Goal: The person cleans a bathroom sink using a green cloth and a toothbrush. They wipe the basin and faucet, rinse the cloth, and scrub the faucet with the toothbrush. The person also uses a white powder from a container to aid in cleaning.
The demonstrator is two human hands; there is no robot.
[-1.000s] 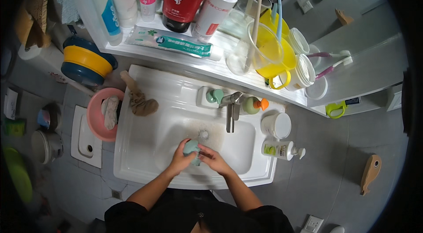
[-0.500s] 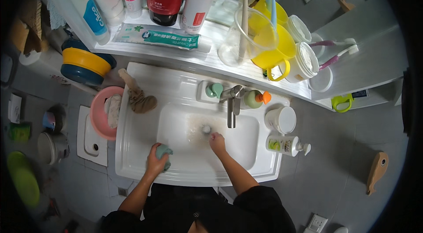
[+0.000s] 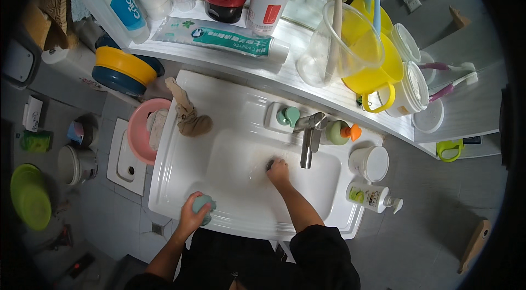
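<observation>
In my left hand [image 3: 192, 214], at the sink's near left rim, is a soft grey-green bunched piece [image 3: 205, 208], perhaps cloth, with my fingers wrapped round it. My right hand [image 3: 279, 171] reaches into the white sink [image 3: 235, 153], its fingers curled down at the dark drain [image 3: 269, 165]. Whatever those fingers grip is hidden beneath them. Faint brownish residue shows round the drain. Just beyond my right hand, the metal faucet [image 3: 310, 145] stands over the basin. A crumpled beige-brown sock [image 3: 192, 120] lies on the sink's left ledge.
Behind the faucet runs a white shelf [image 3: 219, 65] crowded with tubes, cups and jars. Pump bottles, including a white one [image 3: 368, 197], and a white tub [image 3: 370, 163] line the right ledge. A pink basin [image 3: 136, 132] with pale cloth stands left of the sink.
My right hand has moved onto the drain, where a silvery stopper showed before. Less brown residue shows in the basin. The view has shifted; my left hand keeps its hold.
</observation>
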